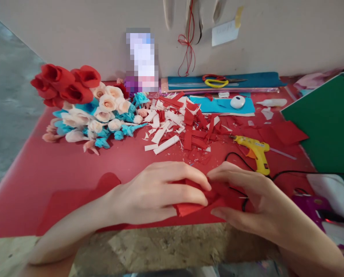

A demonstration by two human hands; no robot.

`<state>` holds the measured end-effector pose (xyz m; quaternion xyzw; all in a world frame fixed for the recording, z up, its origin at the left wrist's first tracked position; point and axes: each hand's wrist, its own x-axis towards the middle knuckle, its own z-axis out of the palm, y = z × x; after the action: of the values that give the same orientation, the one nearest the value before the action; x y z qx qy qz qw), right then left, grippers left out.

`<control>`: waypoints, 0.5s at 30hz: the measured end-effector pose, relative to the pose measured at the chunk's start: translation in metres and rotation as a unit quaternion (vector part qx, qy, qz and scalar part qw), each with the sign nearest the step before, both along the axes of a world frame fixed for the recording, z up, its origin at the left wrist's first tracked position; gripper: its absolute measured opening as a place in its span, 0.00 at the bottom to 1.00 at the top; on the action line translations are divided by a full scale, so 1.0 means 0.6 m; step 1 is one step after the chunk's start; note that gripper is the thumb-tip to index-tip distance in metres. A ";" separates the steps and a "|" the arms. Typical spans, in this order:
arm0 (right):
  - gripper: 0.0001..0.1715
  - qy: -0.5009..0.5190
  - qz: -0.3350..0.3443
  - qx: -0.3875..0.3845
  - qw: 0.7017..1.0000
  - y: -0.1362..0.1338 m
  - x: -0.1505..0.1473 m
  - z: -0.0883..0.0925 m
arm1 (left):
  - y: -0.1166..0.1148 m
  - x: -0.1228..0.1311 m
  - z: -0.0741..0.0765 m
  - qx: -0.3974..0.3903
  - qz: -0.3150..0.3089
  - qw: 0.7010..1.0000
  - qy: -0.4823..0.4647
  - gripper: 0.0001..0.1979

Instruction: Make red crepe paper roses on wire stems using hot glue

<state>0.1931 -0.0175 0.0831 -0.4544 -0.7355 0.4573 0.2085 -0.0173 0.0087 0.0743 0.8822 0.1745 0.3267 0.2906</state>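
Observation:
My left hand [157,192] rests near the front edge of the red table, its fingers curved over a small piece of red paper [189,209]. The paper shows below and between the fingers; my left thumb is hidden. To its right, my right hand [252,196] has thumb and fingertips apart, close to the left fingertips, with nothing visible gripped between them. More red paper lies under and left of my left wrist, a red sheet [65,202] nearly matching the tabletop. Beyond my right hand lies a yellow glue gun [254,152], a glue stick in its back.
Red and white paper scraps [174,123] cover the middle back. Paper flowers [102,111] are heaped at the left. Yellow-and-red-handled scissors [216,81] lie on blue paper by the wall, near a phone [144,57]. A green board [328,123] and black cable [313,172] occupy the right.

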 end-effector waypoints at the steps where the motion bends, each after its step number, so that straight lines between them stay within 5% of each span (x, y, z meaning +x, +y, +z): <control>1: 0.11 0.006 0.004 -0.019 1.000 0.001 -0.002 -0.001 | 0.000 0.000 0.000 -0.004 0.000 1.000 0.000 0.08; 5: 0.05 0.025 -0.001 -0.063 0.998 0.005 -0.004 -0.010 | -0.001 0.001 -0.005 -0.033 0.012 0.999 -0.003 0.09; 11: 0.10 0.193 -0.061 -0.145 0.969 0.009 -0.006 -0.024 | -0.006 0.013 -0.020 -0.225 0.133 0.959 -0.108 0.32; 15: 0.09 0.278 -0.085 -0.183 0.939 0.009 -0.016 -0.025 | -0.009 0.021 -0.031 -0.264 0.122 0.949 -0.120 0.23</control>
<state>0.1836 -0.0120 0.0681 -0.4001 -0.5108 0.6727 0.3558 -0.0046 0.0033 0.0556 0.6998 0.3246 0.4057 0.4902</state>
